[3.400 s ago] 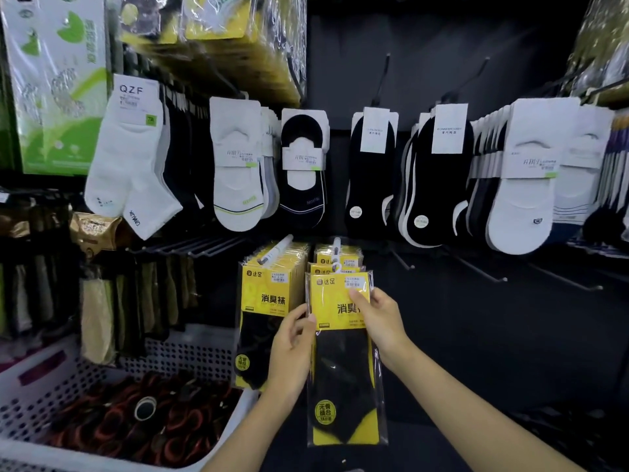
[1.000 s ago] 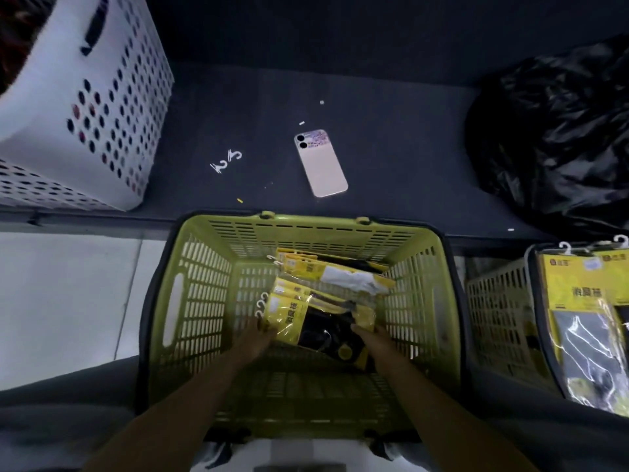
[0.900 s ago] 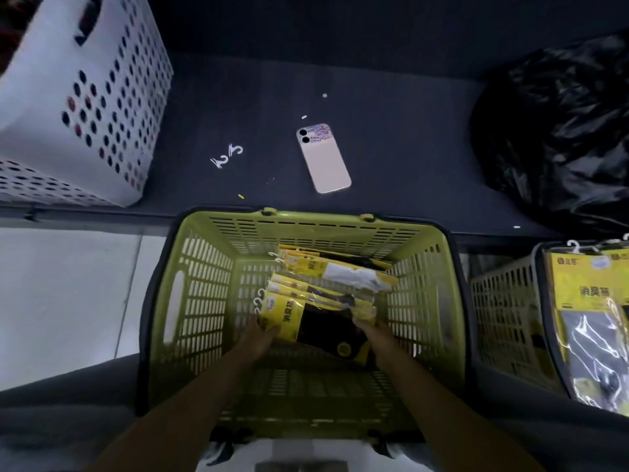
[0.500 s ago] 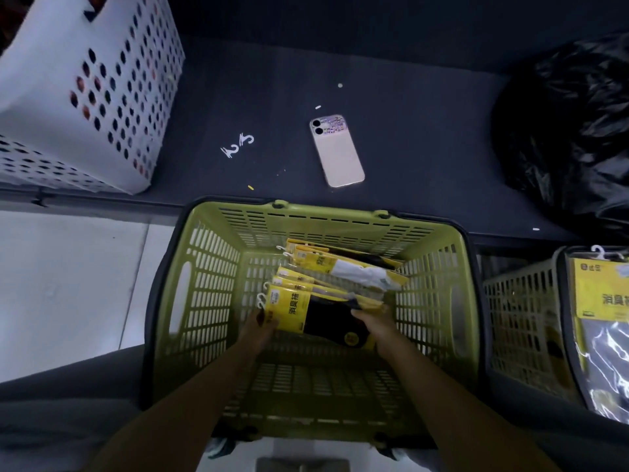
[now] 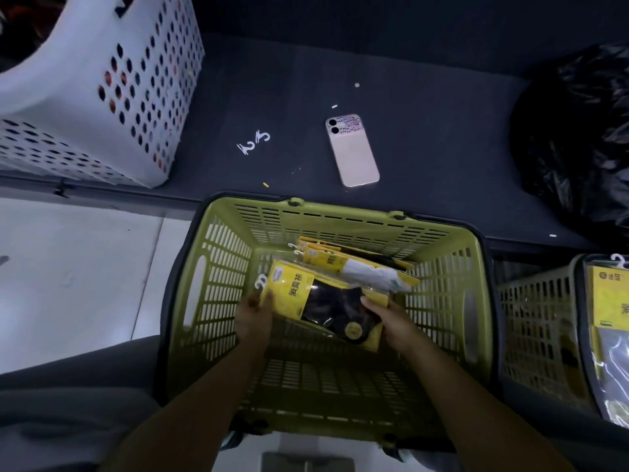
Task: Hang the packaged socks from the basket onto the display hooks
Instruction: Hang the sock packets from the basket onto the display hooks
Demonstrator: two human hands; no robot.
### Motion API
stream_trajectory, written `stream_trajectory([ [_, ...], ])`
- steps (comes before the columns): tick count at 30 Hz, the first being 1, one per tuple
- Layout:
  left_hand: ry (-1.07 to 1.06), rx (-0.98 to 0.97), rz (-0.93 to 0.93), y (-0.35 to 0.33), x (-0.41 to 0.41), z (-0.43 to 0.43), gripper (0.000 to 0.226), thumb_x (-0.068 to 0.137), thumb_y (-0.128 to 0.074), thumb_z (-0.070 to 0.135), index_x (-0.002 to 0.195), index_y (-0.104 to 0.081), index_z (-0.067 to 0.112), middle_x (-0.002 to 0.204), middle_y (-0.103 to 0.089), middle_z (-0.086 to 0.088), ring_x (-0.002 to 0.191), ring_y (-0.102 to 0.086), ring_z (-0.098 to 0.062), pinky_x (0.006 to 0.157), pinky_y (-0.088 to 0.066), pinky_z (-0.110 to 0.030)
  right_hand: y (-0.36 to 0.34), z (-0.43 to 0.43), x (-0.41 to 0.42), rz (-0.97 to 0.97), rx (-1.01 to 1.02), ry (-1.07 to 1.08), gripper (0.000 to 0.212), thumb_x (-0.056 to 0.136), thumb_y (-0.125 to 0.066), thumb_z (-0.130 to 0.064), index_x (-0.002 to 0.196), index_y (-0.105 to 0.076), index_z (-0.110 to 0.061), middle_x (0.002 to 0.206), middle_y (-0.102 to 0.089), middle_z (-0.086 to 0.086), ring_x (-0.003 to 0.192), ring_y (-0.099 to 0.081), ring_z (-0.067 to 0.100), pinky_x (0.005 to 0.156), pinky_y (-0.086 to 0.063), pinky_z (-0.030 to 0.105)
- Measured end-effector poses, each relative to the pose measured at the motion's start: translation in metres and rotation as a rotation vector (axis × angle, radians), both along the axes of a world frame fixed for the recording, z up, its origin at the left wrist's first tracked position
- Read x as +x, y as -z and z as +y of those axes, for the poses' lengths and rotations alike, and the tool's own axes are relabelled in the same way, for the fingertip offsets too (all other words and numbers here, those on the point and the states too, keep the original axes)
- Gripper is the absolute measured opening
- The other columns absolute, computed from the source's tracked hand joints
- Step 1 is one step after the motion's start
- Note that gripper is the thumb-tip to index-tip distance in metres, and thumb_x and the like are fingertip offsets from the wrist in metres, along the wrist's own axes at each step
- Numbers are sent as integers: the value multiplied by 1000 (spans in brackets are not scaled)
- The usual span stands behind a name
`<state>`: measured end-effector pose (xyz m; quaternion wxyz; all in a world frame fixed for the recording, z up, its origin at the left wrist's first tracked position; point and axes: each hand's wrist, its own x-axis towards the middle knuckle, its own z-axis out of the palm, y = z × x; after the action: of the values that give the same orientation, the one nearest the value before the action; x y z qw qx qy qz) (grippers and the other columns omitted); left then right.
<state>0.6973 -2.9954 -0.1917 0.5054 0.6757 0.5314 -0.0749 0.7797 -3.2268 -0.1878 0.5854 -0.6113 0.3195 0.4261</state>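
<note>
My left hand (image 5: 253, 315) and right hand (image 5: 391, 321) grip a sock pack (image 5: 306, 298) in the green basket (image 5: 340, 212); more packs (image 5: 340, 262) lie behind it, and a phone (image 5: 352, 151) lies beyond.

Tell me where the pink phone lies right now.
In the head view, the pink phone lies back up on the dark surface, just beyond the far rim of the green basket, with loose white hooks to its left.

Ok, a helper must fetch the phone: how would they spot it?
Find the yellow-green slatted plastic basket. Just beyond its far rim, on the dark shelf, lies the pale pink smartphone, back up. Unlike the tiny white plastic hooks to its left, it is a flat rounded rectangle with two black lenses.
</note>
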Motion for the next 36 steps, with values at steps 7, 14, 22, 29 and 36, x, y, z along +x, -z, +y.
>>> stream_trajectory([
  [7,294,-156,145,9,18,17,71,85,-66,38,142,-33,11,143,-40,-12,128,-42,-30,104,-38,-45,10,10,-10,-20,-252,-90,75,89,-63,-32,151,-22,-20,152,-33,11,136,-36,33,106,-37,47],
  [14,414,97,175,24,11,6,77,84,-68,35,143,-29,6,144,-39,-16,131,-38,-32,107,-35,-48,17,40,-20,-84,-407,68,88,77,-78,-20,146,-25,-13,144,-41,15,129,-44,32,104,-41,44],
  [22,-82,-46,178,-12,20,17,64,76,-76,36,123,-50,2,121,-57,-17,107,-56,-31,82,-47,-37,-14,23,-13,114,96,112,34,82,-71,-14,116,-66,-10,113,-70,13,99,-67,28,88,-53,43],
  [29,-486,-328,-186,-95,19,14,66,73,-80,31,126,-50,5,124,-59,-12,110,-59,-32,81,-52,-35,-91,25,-14,12,182,15,57,65,-79,-24,119,-64,-11,114,-69,14,106,-65,31,91,-52,43],
  [36,-341,-660,-684,-206,21,-5,53,77,-66,39,122,-60,12,115,-69,-7,101,-67,-23,87,-52,-42,-201,59,-5,-357,383,22,46,69,-78,-23,113,-70,-14,109,-72,7,97,-71,22,69,-57,28],
])
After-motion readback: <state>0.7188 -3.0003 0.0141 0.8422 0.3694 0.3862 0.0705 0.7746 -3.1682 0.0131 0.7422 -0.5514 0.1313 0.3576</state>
